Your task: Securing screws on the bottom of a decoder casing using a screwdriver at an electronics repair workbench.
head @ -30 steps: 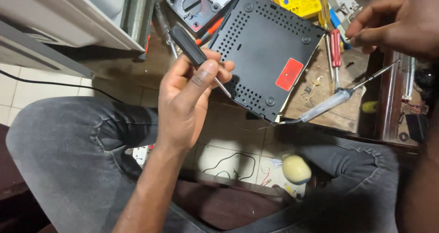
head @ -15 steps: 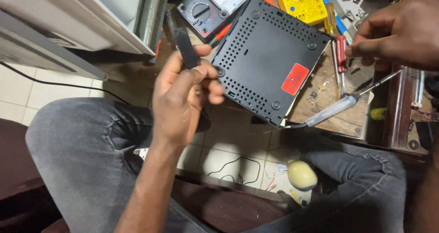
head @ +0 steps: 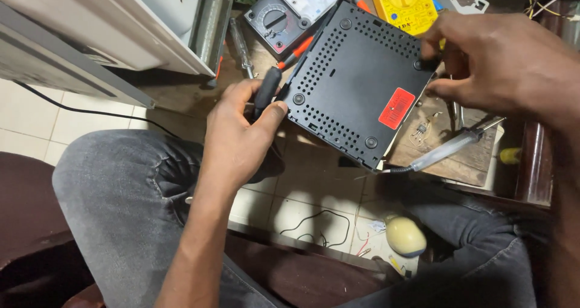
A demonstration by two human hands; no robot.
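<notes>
A seated person's left hand (head: 241,133) grips a black-handled screwdriver (head: 266,92), fingers curled tight around the handle, just beside the near-left corner of a black perforated device case (head: 350,72). The case lies bottom-up on a wooden bench (head: 181,93), overhanging its near edge, with a red label (head: 397,108) toward its right side. The right hand (head: 501,63) rests at the case's far-right corner, thumb and fingers pinched close together against the edge; what they clasp cannot be told. To the right, a soldering iron (head: 450,148) with a clear handle lies on a wooden board. Beyond the case sit 2 meters, 1 grey analogue multimeter (head: 284,12) and 1 yellow multimeter (head: 402,3). Grey-trousered knees frame a tiled floor (head: 72,124) below.
</notes>
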